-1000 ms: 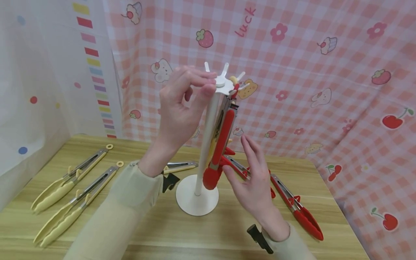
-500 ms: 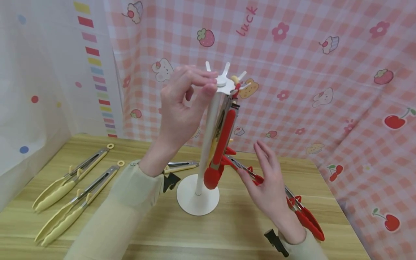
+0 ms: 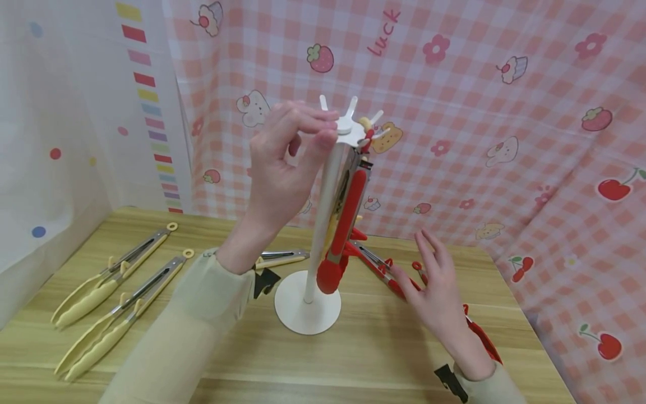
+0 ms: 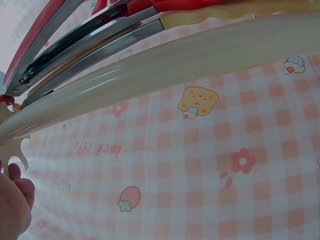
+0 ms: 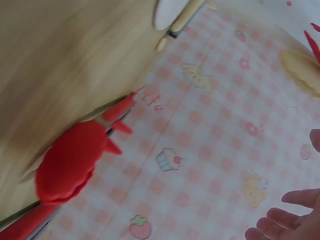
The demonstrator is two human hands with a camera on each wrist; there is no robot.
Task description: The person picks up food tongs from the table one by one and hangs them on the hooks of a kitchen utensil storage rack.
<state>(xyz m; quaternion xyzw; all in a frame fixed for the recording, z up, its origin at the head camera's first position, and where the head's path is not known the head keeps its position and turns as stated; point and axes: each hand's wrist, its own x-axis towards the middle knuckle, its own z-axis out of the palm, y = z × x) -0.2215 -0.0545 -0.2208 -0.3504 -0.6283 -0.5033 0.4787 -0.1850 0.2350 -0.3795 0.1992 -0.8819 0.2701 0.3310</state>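
Observation:
A white hanging stand (image 3: 323, 207) with a round base (image 3: 308, 320) and prongs at the top stands mid-table. At its top my left hand (image 3: 277, 163) pinches the hub between thumb and fingers. Red-handled tongs (image 3: 349, 216) hang from a prong on the right side. Behind them hang yellow tongs (image 4: 210, 18), seen beside the pole in the left wrist view. My right hand (image 3: 436, 294), fingers spread and holding nothing, hovers right of the stand. It is above red tongs (image 5: 70, 160) lying on the table, partly hidden by the hand in the head view.
Two yellow tongs (image 3: 121, 320) lie at the table's left. Another yellow pair (image 3: 285, 258) lies behind the stand, partly covered. Red tongs (image 3: 373, 261) lie right of the stand, with more red tongs (image 3: 484, 339) under the right forearm. Checked cloth (image 3: 454, 112) hangs behind.
My right hand has moved rightward and down, away from the hanging red tongs. My left hand stays at the stand's top, and the hanging tongs look unchanged.

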